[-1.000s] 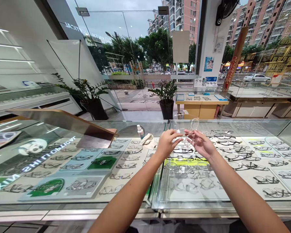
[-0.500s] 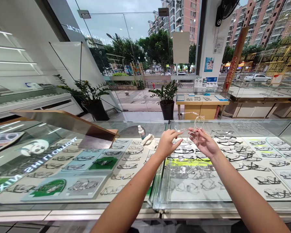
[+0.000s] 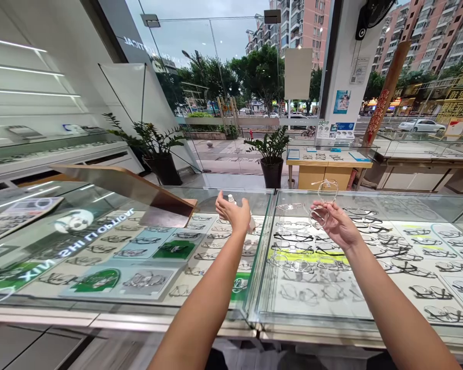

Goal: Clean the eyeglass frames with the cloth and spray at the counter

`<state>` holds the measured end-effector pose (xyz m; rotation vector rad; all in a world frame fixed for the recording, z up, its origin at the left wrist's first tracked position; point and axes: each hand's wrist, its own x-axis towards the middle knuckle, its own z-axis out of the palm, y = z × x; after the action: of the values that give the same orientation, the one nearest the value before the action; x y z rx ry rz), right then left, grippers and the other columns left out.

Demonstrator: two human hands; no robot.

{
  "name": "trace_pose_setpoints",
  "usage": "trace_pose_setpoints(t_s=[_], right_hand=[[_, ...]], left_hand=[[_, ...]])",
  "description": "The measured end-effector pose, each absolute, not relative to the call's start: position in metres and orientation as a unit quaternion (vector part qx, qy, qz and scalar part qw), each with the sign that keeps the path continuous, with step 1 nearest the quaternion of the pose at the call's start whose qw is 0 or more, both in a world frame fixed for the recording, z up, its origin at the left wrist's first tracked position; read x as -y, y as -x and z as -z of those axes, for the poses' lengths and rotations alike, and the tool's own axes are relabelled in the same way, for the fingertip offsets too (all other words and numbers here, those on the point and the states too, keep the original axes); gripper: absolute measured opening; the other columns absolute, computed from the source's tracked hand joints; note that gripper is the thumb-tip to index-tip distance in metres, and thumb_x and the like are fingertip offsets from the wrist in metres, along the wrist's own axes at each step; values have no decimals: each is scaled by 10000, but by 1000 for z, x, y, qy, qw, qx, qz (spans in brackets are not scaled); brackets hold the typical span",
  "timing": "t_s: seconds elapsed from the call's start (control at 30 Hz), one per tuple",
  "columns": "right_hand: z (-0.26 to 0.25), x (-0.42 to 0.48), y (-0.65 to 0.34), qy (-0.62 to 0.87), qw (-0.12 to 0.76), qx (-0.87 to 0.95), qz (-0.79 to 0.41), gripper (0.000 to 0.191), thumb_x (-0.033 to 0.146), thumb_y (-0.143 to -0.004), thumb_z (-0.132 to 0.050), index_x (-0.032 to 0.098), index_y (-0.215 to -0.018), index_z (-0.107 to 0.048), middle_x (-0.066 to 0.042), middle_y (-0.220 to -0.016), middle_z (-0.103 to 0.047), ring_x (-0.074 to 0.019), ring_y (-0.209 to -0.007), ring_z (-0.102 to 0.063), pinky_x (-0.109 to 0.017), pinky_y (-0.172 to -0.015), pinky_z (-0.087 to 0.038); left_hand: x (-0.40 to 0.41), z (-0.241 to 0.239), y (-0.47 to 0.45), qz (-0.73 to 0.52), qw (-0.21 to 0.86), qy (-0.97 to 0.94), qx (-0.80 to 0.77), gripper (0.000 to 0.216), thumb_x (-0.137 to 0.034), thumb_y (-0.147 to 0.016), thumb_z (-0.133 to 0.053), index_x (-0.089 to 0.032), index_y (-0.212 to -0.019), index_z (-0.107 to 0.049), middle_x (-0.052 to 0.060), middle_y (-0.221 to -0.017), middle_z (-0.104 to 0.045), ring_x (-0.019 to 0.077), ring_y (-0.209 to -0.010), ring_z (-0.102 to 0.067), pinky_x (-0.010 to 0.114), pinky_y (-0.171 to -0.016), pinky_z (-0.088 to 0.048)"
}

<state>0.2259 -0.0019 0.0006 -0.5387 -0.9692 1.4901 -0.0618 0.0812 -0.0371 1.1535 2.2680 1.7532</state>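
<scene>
Between the fingers and thumb of my right hand (image 3: 338, 222) is a pair of thin, clear-rimmed eyeglasses (image 3: 337, 191), raised above the glass counter. My left hand (image 3: 235, 213) is over the counter near its far edge, thumb and fingers apart. Just beyond it shows the white cap of a small spray bottle (image 3: 231, 198); my hand covers the rest, and I cannot tell whether they touch. A pale cloth (image 3: 252, 224) lies partly hidden beside that hand.
Rows of eyeglasses (image 3: 293, 237) lie inside the glass display case (image 3: 272, 308). A slanted wooden-framed mirror (image 3: 165, 205) stands on the left counter. Past the counter are a potted plant (image 3: 272, 169) and a low display table (image 3: 332, 159).
My left hand has left the eyeglasses and moved left to the spray bottle and cloth, its fingers spreading. My right hand still holds the eyeglasses. The view has shifted slightly left.
</scene>
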Motion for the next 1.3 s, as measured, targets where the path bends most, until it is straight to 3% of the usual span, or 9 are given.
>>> trace_pose_setpoints(t_s=[0.1,0.23,0.4,0.57,0.67,0.77,0.87,1.13,1.3], right_hand=[[-1,2,-227,229,601,418,-641,238,404,-696,-945,300,-786,-751,34,-1070,-813,-170,-1052,-737,-347,-1045,-543],[-2,4,-228,223,604,413,-644,252,395,-680,-954,303,-784,-744,29,-1061,-811,-175,-1048,-737,-361,-1054,-530],[-2,6,-227,221,604,419,-641,267,393,-668,-958,296,-765,-728,14,-1058,-805,-195,-1057,-731,-399,-1082,-506],[-4,8,-225,221,602,429,-636,286,402,-670,-955,285,-753,-708,4,-1006,-803,-201,-1044,-725,-414,-1092,-492],[-6,10,-223,225,600,434,-634,298,416,-668,-956,284,-748,-702,8,-976,-799,-198,-1046,-718,-408,-1086,-491],[-6,11,-219,240,600,435,-627,319,428,-649,-964,276,-737,-699,5,-948,-794,-196,-1022,-711,-397,-1060,-495],[-5,13,-214,264,598,433,-621,332,421,-627,-974,266,-748,-707,-1,-937,-792,-189,-972,-704,-381,-1016,-498],[-1,15,-205,267,585,437,-630,370,463,-635,-961,254,-787,-696,-14,-947,-778,-191,-946,-682,-376,-947,-501],[-1,17,-202,280,569,451,-628,390,476,-636,-956,244,-758,-667,-21,-957,-775,-194,-944,-674,-357,-906,-498]], left_hand=[[-91,46,74,-497,100,-344,-790,683,-285,-844,-660,-176,-1444,-351,242,-1524,-482,397,-1483,-374,575,-1175,-311],[-95,57,83,-477,139,-344,-797,396,-256,-851,-631,-223,-1225,-503,182,-1291,-667,404,-1359,-514,587,-1127,-339],[-92,57,85,-484,159,-347,-788,129,-258,-859,-616,-247,-894,-492,139,-1120,-698,414,-1296,-537,613,-1100,-330],[-86,39,79,-544,165,-376,-732,122,-293,-903,-567,-252,-899,-451,129,-1111,-655,389,-1360,-453,603,-1153,-271],[-82,30,65,-580,225,-415,-664,111,-316,-905,-552,-254,-950,-473,97,-1069,-633,327,-1240,-536,516,-1102,-376],[-76,27,43,-592,333,-458,-573,164,-318,-865,-554,-255,-1009,-508,55,-1016,-626,234,-999,-615,381,-900,-504],[-64,24,22,-579,432,-488,-490,229,-385,-814,-580,-235,-984,-548,34,-913,-624,185,-831,-611,302,-736,-504],[-31,3,6,-514,670,-484,-228,663,-854,-766,-564,-198,-665,-557,24,-659,-515,153,-671,-507,295,-683,-472],[-21,-6,4,-480,643,-538,-258,775,-952,-796,-208,-244,-563,-420,31,-591,-408,187,-625,-441,391,-679,-471]])
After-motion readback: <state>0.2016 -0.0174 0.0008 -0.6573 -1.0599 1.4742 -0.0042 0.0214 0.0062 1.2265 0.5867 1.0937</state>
